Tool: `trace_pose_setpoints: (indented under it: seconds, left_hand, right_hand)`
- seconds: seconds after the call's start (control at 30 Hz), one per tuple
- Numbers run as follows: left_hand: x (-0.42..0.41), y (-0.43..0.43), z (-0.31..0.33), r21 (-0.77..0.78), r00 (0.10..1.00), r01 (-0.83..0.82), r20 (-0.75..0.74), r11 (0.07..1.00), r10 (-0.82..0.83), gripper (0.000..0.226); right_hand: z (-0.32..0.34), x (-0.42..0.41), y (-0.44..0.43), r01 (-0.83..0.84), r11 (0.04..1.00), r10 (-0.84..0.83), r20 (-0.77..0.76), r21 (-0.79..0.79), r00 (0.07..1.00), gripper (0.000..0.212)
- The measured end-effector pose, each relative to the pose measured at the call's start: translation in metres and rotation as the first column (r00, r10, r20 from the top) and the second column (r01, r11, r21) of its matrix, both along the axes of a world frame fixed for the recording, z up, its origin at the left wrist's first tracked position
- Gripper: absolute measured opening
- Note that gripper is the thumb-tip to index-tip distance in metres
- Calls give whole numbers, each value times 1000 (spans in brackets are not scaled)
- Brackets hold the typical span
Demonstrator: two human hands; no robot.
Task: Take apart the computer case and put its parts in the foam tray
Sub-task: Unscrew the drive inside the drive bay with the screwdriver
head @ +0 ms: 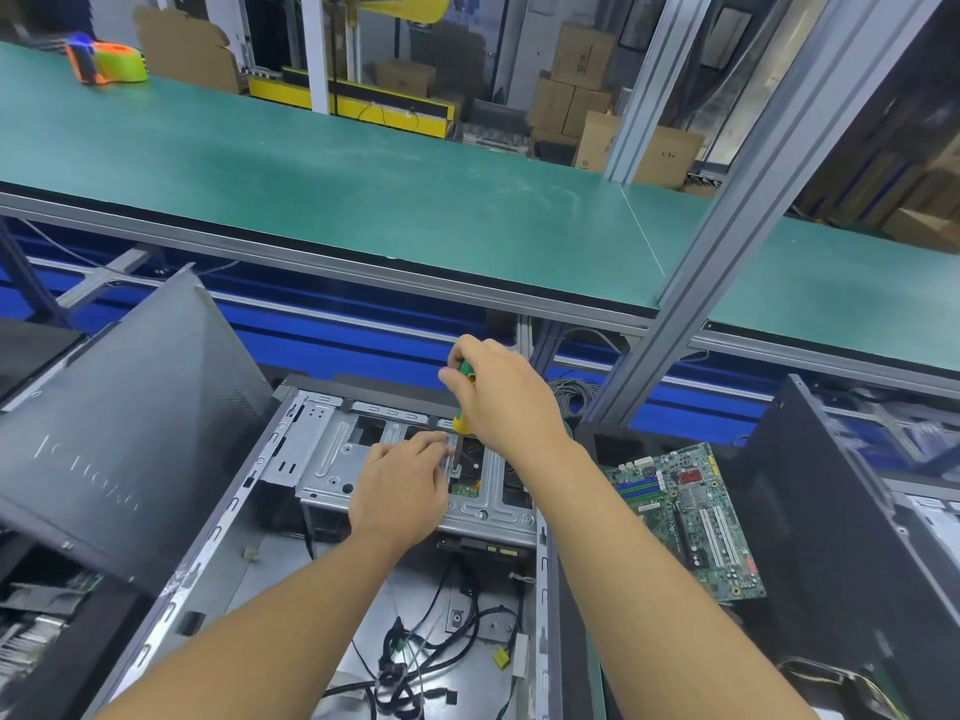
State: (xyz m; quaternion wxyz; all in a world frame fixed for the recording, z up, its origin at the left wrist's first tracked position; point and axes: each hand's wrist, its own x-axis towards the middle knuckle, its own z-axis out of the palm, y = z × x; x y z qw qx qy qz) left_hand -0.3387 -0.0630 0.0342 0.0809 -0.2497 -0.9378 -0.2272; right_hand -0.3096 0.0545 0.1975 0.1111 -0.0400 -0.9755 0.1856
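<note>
An open computer case (218, 543) lies flat in front of me, with loose black cables (415, 662) on its floor. At its far end sits a silver drive cage (332, 459). My right hand (498, 402) grips a green and yellow screwdriver (461, 420) held upright, its shaft reaching down to the cage's top plate. My left hand (400, 485) rests on the cage, fingertips beside the screwdriver's shaft. A green motherboard (691, 517) lies to the right of the case on a dark surface.
A dark side panel (119, 454) leans at the left. Another black case (841, 527) stands at the right. Beyond runs a green bench top (363, 184) with an aluminium post (737, 210). An orange and green tape dispenser (106, 62) sits far left.
</note>
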Motion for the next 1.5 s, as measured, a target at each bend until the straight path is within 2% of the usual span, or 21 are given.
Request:
trace_pose_setpoints:
  seconds: [0.2,0.37,0.43,0.5,0.57,0.73,0.87,0.93,1.07,1.13,1.33,1.5]
  left_hand:
    - [0,0,0,19,1000,-1,1,1000,1,31]
    - [0,0,-1,33,1000,0,-10,999,1,30]
    - [0,0,-1,30,1000,1,-15,1000,-1,29]
    - [0,0,-1,27,1000,3,-18,1000,-2,29]
    - [1,-1,-1,33,1000,3,-22,999,-2,28]
    - [0,0,-1,37,1000,13,-24,999,-12,29]
    - [0,0,-2,66,999,13,-39,998,-11,24]
    - [1,0,-3,65,998,21,-58,998,-17,21]
    - [0,0,-2,64,997,32,-68,997,-27,14]
    - [0,0,-3,61,997,37,-64,997,-34,12]
    - [0,-1,-2,61,998,46,-52,997,-43,8]
    - [0,-1,0,54,998,43,-37,998,-41,9]
  right_hand:
    - [1,-2,3,80,980,-62,106,-182,992,23]
    - [3,-3,3,63,976,-24,182,-210,983,9]
    - [4,-3,1,67,972,-28,170,-227,985,3]
    - [5,-4,0,63,985,-40,139,-161,989,17]
    - [5,-5,-1,36,994,-24,118,-104,993,21]
    - [5,-3,-3,23,976,-2,98,-217,995,35]
    - [2,-3,0,78,950,-35,145,-302,989,23]
    - [-1,-2,-1,77,960,-47,116,-269,992,9]
    - [-1,-2,-1,60,992,-50,92,-110,994,19]
    - [0,-2,0,34,991,-22,94,-129,995,17]
    - [1,-2,-3,40,974,-22,84,-222,996,33]
    - [-2,-1,-2,87,949,-57,105,-303,993,14]
